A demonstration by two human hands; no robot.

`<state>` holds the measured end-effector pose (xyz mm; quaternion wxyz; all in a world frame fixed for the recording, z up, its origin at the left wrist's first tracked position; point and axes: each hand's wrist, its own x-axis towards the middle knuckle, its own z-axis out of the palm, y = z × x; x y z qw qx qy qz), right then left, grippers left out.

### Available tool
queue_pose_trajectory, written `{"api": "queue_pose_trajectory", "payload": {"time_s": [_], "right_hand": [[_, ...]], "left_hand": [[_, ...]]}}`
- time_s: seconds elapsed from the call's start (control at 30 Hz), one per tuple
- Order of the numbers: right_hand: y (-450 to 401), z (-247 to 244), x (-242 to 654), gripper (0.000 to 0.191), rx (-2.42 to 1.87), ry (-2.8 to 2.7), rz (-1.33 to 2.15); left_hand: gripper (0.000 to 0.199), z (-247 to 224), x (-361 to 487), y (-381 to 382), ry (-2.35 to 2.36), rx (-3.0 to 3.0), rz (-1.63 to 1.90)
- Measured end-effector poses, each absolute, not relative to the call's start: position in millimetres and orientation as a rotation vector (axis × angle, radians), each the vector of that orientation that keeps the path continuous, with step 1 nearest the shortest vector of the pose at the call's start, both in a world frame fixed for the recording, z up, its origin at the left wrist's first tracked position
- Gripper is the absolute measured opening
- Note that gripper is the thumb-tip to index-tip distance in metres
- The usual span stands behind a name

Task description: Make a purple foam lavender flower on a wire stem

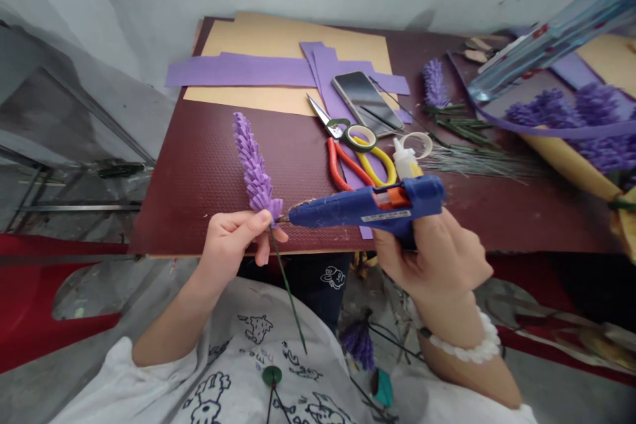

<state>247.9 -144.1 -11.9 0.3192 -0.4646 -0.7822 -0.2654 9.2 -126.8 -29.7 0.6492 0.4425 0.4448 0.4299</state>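
Observation:
A purple paper flower point(252, 162) on a thin green stem is pinched at its base by my left hand point(237, 237), near the table's front edge. My right hand point(432, 252) is wrapped round the handle of a blue glue gun point(342, 207). The gun points left, and its metal nozzle meets or nearly meets the lowest purple petals beside my left thumb. Below my left fingers the green stem point(288, 288) slants down in front of the white shirt.
On the dark red table point(193, 165) lie purple paper strips point(243, 71), a phone point(368, 101), red-and-yellow scissors point(342, 146), tape rolls, a small glue bottle point(406, 160) and wires point(477, 162). Purple flowers point(556, 109) and a clear blue-tinted object point(556, 30) occupy the right side.

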Motion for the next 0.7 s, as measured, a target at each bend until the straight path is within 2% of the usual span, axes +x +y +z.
{"api": "queue_pose_trajectory", "payload": {"time_s": [0.37,0.7], "right_hand": [[-143,1,245,0.037,-1.117,-2.057,-0.681],[-145,-6,246,0.043,-1.119,-1.992,-0.594]], "left_hand": [[0.03,-31,10,-127,0.992,0.969,1.003],[0.031,-32,9,-128,0.943,0.979,1.018]]}}
